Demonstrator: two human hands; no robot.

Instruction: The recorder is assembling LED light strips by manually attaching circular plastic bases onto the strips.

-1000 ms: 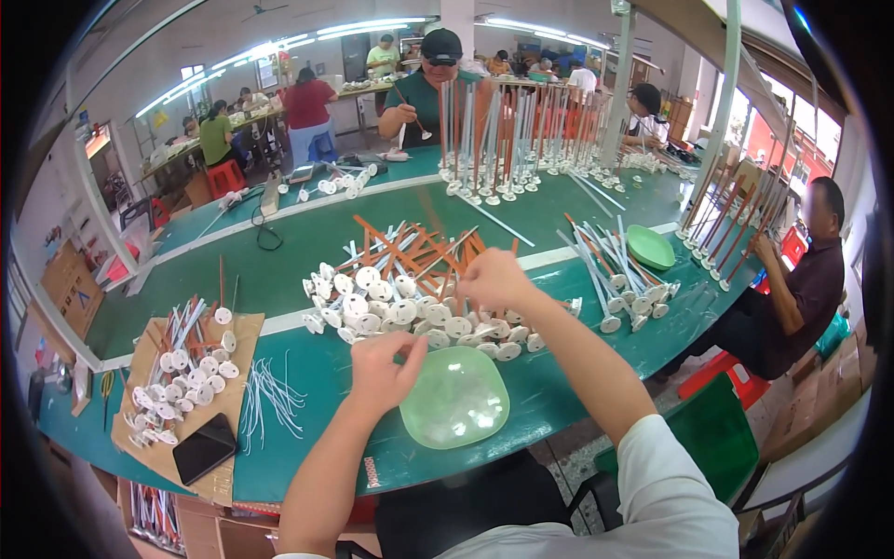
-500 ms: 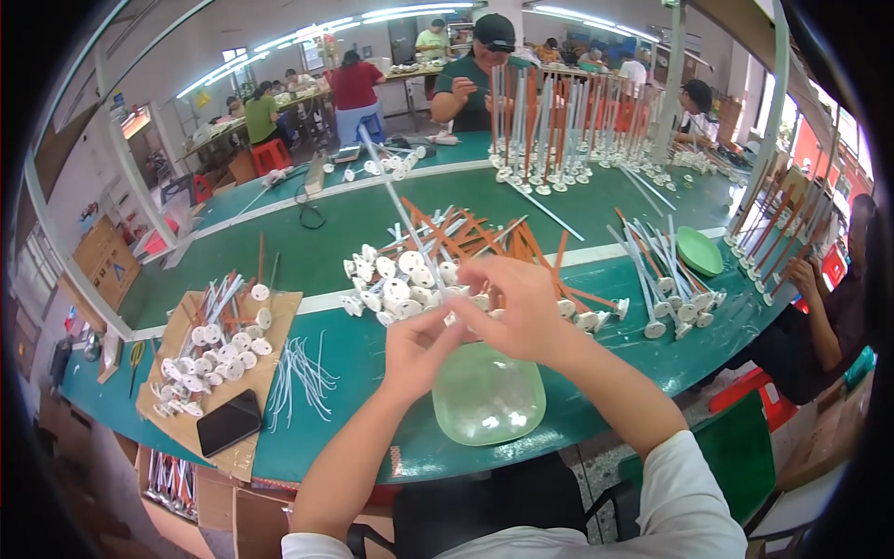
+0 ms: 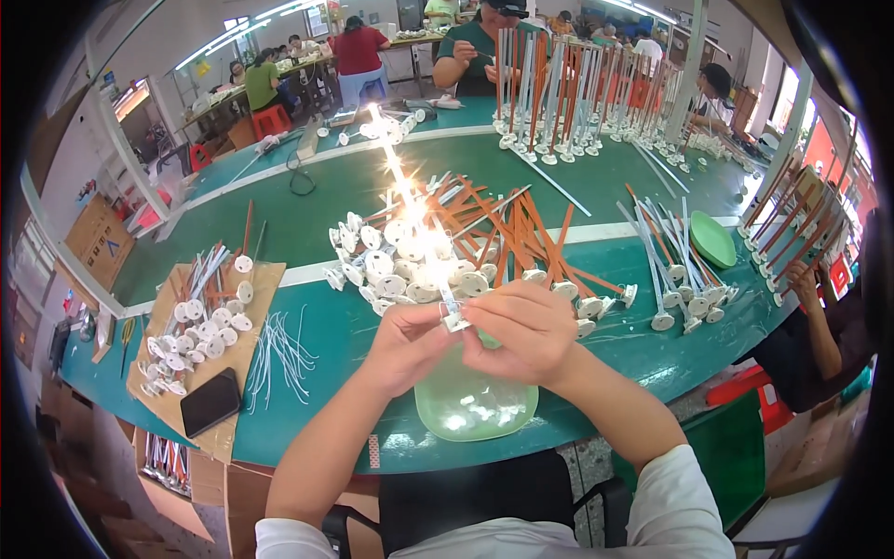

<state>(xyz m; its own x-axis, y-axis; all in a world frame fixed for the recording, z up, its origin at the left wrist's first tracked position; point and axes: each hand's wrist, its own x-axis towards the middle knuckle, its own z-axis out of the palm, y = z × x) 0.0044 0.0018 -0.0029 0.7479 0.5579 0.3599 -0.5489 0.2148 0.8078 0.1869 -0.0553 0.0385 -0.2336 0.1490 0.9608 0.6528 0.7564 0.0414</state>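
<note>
Between my hands stands a brightly lit LED strip stick (image 3: 401, 179), tilted away from me, glare washing out much of its length. Its white base is at my fingertips. My left hand (image 3: 402, 348) pinches the base from one side; my right hand (image 3: 526, 334) has curled fingers on the other. Thin wires loop at the base. Just beneath my hands sits a pale green plastic bowl (image 3: 477, 405) holding small shiny pieces. Beyond them lies a heap of sticks with round white bases (image 3: 380, 265), in orange and silver.
At left, cardboard (image 3: 219, 438) carries more sticks and a black phone (image 3: 210, 402); loose white wires (image 3: 279, 359) lie beside it. To the right are another stick pile (image 3: 684, 300) and a green bowl (image 3: 712, 239). Upright sticks (image 3: 559, 102) stand at the far side, before a co-worker (image 3: 466, 56).
The stick in my hands has gone from unlit to glowing brightly. My hands have come a little nearer, with the fingers closed in around its base. The view has shifted slightly.
</note>
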